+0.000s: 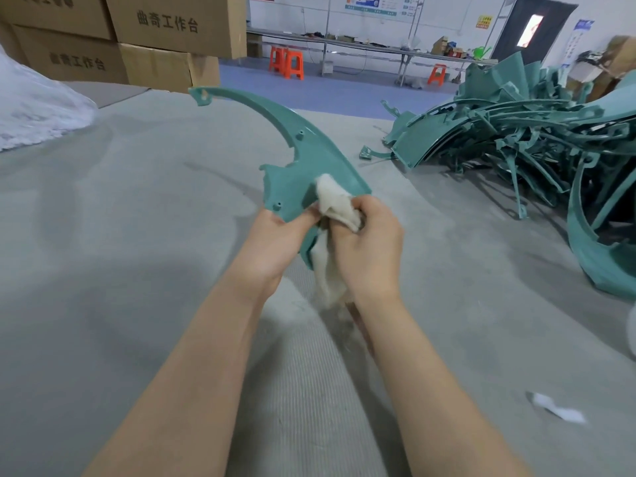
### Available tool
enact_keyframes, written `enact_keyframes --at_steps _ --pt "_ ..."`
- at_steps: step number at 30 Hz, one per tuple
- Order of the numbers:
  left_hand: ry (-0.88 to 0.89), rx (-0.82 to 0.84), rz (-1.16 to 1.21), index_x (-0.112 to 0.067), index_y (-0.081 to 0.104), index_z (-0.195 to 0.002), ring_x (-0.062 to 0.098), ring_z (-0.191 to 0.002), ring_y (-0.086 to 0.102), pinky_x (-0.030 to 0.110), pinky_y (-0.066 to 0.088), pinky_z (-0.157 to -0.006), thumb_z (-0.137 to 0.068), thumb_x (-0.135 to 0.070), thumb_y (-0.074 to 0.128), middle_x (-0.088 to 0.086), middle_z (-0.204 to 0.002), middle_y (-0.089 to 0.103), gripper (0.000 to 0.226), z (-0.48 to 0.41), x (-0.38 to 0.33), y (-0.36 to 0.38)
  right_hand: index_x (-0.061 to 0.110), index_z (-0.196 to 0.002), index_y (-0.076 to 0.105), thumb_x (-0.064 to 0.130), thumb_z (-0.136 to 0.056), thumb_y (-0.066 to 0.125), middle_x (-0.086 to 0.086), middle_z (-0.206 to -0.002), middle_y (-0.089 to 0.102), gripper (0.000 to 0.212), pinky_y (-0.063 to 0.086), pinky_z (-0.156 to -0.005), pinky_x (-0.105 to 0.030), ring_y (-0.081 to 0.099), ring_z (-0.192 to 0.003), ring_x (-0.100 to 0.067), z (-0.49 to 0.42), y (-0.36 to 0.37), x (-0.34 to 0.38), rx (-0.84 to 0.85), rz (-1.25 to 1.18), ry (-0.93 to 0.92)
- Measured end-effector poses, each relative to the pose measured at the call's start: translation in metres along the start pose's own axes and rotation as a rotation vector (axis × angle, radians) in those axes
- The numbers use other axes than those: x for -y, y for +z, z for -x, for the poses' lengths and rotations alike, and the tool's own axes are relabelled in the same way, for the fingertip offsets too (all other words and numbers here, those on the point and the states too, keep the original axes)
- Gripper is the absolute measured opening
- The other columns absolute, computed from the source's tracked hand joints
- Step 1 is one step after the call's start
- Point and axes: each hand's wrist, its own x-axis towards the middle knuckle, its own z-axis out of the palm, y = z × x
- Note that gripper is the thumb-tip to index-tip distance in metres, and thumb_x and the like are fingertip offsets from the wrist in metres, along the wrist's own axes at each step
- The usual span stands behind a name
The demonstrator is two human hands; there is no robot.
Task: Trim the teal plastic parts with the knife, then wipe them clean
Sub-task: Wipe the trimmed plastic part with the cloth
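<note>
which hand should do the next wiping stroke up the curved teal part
Right, probably. The right hand grips the white cloth, bunched against the wide base of the teal part. The left hand holds the part's lower edge, so it serves better as the support.

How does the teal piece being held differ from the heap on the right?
The held part is lifted, gripped by the left hand; the pile lies on the grey surface. The held part is one piece; the pile is many, tangled. A cloth in the right hand presses the held part; none touches the pile. Both are curved teal plastic.
</note>
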Motion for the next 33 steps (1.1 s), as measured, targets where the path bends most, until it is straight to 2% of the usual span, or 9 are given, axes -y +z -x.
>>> enact_keyframes --at_steps 4,6,10,14,16,20,25,31,33 --pt "-0.076 0.069 -0.069 -0.025 0.065 -0.102 0.009 -0.095 0.069 0.029 0.053 -0.089 -0.093 -0.011 0.061 -0.008 -0.101 0.073 0.017 0.004 0.004 0.006 0.009 -0.085 0.063 0.01 -0.087 0.06 -0.008 -0.086 0.064 0.004 0.032 -0.063 -0.022 0.048 -0.073 -0.014 -0.013 -0.016 -0.015 -0.044 0.019 0.118" --pt "-0.104 0.085 -0.046 -0.027 0.065 -0.105 0.007 -0.1 0.068 0.03 0.052 -0.093 -0.094 -0.015 0.061 -0.01 -0.105 0.073 0.017 0.006 0.004 0.006 0.021 -0.074 0.056 0.011 -0.087 0.059 0.003 -0.075 0.06 0.017 0.038 -0.062 -0.025 0.05 -0.068 -0.011 -0.015 -0.023 -0.013 -0.085 -0.104 0.194" --pt "-0.103 0.047 -0.017 -0.029 0.065 -0.103 0.005 -0.103 0.067 0.034 0.05 -0.098 -0.095 -0.017 0.059 -0.012 -0.109 0.072 0.016 0.005 0.002 0.003 0.023 -0.078 0.06 0.014 -0.093 0.061 0.007 -0.073 0.064 0.017 0.051 -0.066 -0.028 0.06 -0.068 -0.009 -0.023 -0.041 -0.006 -0.203 -0.582 0.417" --pt "-0.106 0.002 0.045 -0.026 0.063 -0.11 0.011 -0.107 0.066 0.038 0.05 -0.1 -0.095 -0.014 0.058 -0.006 -0.115 0.07 0.02 0.005 0.001 0.002 0.01 -0.071 0.064 0.005 -0.098 0.05 0.0 -0.057 0.06 0.031 0.049 -0.048 -0.02 0.056 -0.047 -0.01 -0.025 -0.049 0.004 -0.02 -1.323 0.551" --pt "-0.115 0.005 0.046 -0.025 0.063 -0.11 0.012 -0.106 0.066 0.038 0.05 -0.099 -0.095 -0.015 0.058 -0.005 -0.115 0.07 0.019 0.005 0.0 0.002 0.007 -0.074 0.061 0.004 -0.097 0.049 -0.001 -0.055 0.06 0.026 0.048 -0.046 -0.017 0.055 -0.044 -0.01 -0.025 -0.049 0.008 0.009 -1.435 0.577" --pt "-0.123 0.032 0.042 -0.025 0.065 -0.107 0.014 -0.101 0.068 0.037 0.053 -0.093 -0.095 -0.015 0.058 -0.004 -0.108 0.073 0.017 0.005 0.001 0.002 0.012 -0.078 0.065 0.014 -0.094 0.057 -0.005 -0.058 0.065 0.019 0.051 -0.045 -0.022 0.061 -0.046 -0.013 -0.017 -0.041 0.007 0.177 -1.117 0.573" --pt "-0.112 0.025 0.02 -0.026 0.065 -0.104 0.013 -0.099 0.069 0.033 0.054 -0.09 -0.094 -0.015 0.06 -0.006 -0.101 0.074 0.016 0.004 0.003 0.003 0.01 -0.091 0.062 0.013 -0.089 0.065 -0.011 -0.089 0.069 0.005 0.054 -0.077 -0.044 0.066 -0.083 -0.028 -0.009 -0.022 0.001 0.133 -0.46 0.29" --pt "-0.072 -0.041 -0.036 -0.029 0.065 -0.105 0.012 -0.105 0.066 0.038 0.05 -0.099 -0.093 -0.016 0.061 -0.006 -0.109 0.072 0.018 0.002 0.005 0.003 0.023 -0.08 0.05 0.017 -0.087 0.064 -0.004 -0.089 0.059 0.016 0.035 -0.061 -0.012 0.05 -0.074 -0.013 -0.007 -0.015 -0.008 0.162 -0.018 0.091" --pt "-0.044 -0.056 -0.039 -0.029 0.065 -0.103 0.012 -0.105 0.066 0.037 0.05 -0.098 -0.093 -0.015 0.061 -0.007 -0.109 0.071 0.017 0.002 0.005 0.003 0.02 -0.08 0.05 0.013 -0.087 0.063 0.0 -0.08 0.056 0.016 0.033 -0.056 -0.013 0.047 -0.069 -0.012 -0.006 -0.014 -0.01 0.17 0.019 0.056"
